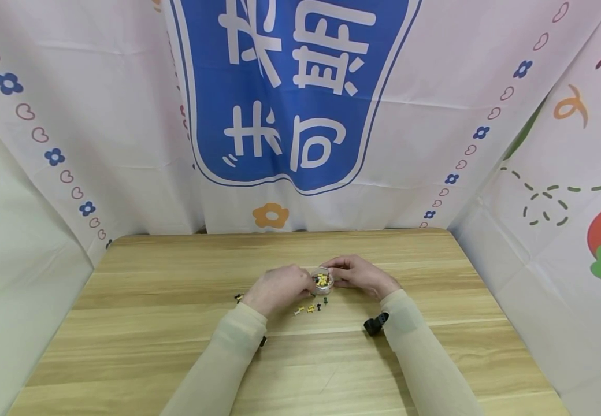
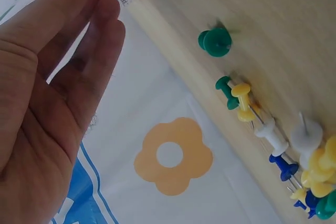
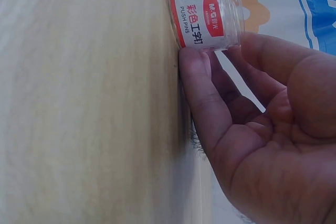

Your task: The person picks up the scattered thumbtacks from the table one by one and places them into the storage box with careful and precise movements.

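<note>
A small clear push-pin jar (image 1: 323, 289) with a red and white label stands on the wooden table, and yellow and other coloured pins show inside it. My right hand (image 1: 355, 273) grips the jar's right side; in the right wrist view its thumb and fingers are at the jar's end. From the left, my left hand (image 1: 285, 286) holds the jar's other side with its fingertips and thumb, which overlap the label in the left wrist view. Near the left hand lie loose push pins, among them a green pin (image 2: 218, 42), a blue pin (image 2: 283, 167) and a white pin (image 2: 273, 136).
Several loose pins lie in front of the jar, including a yellow pin (image 1: 311, 309) and a green pin (image 1: 325, 300). A few more pins (image 1: 238, 297) are left of the left hand. Printed cloth (image 1: 144, 173) hangs behind the table (image 1: 149, 323) and at its sides.
</note>
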`<action>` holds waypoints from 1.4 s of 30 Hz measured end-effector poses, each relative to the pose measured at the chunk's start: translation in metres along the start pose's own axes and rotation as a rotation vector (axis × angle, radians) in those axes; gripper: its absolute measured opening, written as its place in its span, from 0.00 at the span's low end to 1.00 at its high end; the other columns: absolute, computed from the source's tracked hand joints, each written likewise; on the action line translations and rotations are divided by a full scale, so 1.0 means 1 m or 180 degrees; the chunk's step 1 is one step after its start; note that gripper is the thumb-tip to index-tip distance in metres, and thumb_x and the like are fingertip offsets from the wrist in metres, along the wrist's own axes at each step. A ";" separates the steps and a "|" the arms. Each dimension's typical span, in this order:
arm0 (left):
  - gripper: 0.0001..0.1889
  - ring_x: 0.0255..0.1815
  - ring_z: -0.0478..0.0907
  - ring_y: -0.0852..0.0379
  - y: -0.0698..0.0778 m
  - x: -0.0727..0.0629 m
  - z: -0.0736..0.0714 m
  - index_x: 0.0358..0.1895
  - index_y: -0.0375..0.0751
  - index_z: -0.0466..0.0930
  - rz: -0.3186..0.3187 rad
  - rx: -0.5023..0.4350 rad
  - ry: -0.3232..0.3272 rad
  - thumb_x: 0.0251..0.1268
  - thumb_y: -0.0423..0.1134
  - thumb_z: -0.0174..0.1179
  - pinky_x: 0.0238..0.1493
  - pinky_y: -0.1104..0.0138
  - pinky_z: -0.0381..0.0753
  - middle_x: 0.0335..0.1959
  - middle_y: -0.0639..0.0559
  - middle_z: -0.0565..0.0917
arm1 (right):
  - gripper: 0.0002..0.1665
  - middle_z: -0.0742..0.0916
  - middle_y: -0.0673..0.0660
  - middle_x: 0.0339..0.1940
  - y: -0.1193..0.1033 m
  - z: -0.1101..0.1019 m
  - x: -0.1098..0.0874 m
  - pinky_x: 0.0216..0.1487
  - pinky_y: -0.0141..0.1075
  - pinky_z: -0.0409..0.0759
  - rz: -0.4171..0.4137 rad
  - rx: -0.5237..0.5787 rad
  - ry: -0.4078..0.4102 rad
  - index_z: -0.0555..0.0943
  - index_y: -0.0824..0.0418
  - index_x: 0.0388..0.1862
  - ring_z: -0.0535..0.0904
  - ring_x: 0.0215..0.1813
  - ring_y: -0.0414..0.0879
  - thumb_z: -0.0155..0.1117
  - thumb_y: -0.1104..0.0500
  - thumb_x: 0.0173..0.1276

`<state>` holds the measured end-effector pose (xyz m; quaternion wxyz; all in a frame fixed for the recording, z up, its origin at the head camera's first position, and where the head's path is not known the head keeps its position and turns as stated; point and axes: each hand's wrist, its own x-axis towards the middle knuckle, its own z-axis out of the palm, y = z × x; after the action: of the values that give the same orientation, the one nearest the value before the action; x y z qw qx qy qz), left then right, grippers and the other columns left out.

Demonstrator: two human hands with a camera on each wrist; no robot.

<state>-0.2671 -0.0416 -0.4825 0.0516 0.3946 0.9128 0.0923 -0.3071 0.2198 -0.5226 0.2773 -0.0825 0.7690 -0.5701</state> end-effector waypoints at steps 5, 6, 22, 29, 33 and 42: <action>0.07 0.47 0.92 0.61 0.000 0.000 0.004 0.53 0.56 1.01 -0.0033 0.0093 -0.0026 0.84 0.40 0.75 0.55 0.61 0.95 0.52 0.58 0.99 | 0.24 0.83 0.71 0.83 0.000 0.000 0.000 0.79 0.45 0.89 -0.0001 -0.0004 -0.0002 0.81 0.68 0.83 0.88 0.77 0.56 0.58 0.62 0.96; 0.07 0.47 0.92 0.60 0.000 0.000 0.005 0.53 0.56 1.01 -0.0031 0.0107 -0.0039 0.84 0.40 0.75 0.55 0.61 0.95 0.52 0.58 0.99 | 0.24 0.83 0.71 0.83 0.000 0.000 0.000 0.79 0.45 0.89 0.0004 0.0000 0.0001 0.81 0.68 0.83 0.88 0.78 0.57 0.58 0.62 0.96; 0.07 0.44 0.90 0.62 0.000 -0.001 0.007 0.48 0.54 1.00 -0.0093 0.0086 -0.0068 0.82 0.36 0.76 0.54 0.62 0.95 0.51 0.58 0.99 | 0.23 0.85 0.67 0.83 0.000 0.001 -0.001 0.77 0.42 0.90 0.0065 0.0040 0.0061 0.84 0.64 0.82 0.89 0.74 0.51 0.60 0.62 0.96; 0.06 0.48 0.92 0.60 0.000 0.000 0.009 0.51 0.53 1.00 -0.0091 0.0078 -0.0136 0.83 0.37 0.76 0.58 0.60 0.96 0.54 0.57 0.99 | 0.23 0.84 0.68 0.83 0.000 0.000 -0.001 0.78 0.43 0.90 0.0042 0.0052 0.0053 0.84 0.65 0.82 0.89 0.75 0.51 0.59 0.62 0.96; 0.04 0.44 0.90 0.62 -0.001 0.001 0.008 0.45 0.53 0.99 -0.0098 0.0073 -0.0168 0.82 0.38 0.77 0.55 0.61 0.95 0.50 0.57 0.99 | 0.23 0.85 0.68 0.82 0.000 0.000 -0.001 0.77 0.42 0.90 0.0047 0.0057 0.0053 0.84 0.65 0.82 0.89 0.74 0.51 0.59 0.62 0.96; 0.07 0.37 0.83 0.63 -0.001 -0.006 0.005 0.37 0.52 0.96 -0.0217 -0.0021 -0.0161 0.77 0.36 0.80 0.47 0.64 0.90 0.39 0.58 0.94 | 0.23 0.85 0.68 0.82 0.000 0.000 -0.001 0.77 0.43 0.90 0.0026 0.0070 0.0030 0.84 0.65 0.81 0.90 0.74 0.51 0.60 0.61 0.96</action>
<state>-0.2628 -0.0456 -0.4873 0.0790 0.3653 0.9238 0.0835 -0.3057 0.2201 -0.5224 0.2769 -0.0737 0.7642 -0.5778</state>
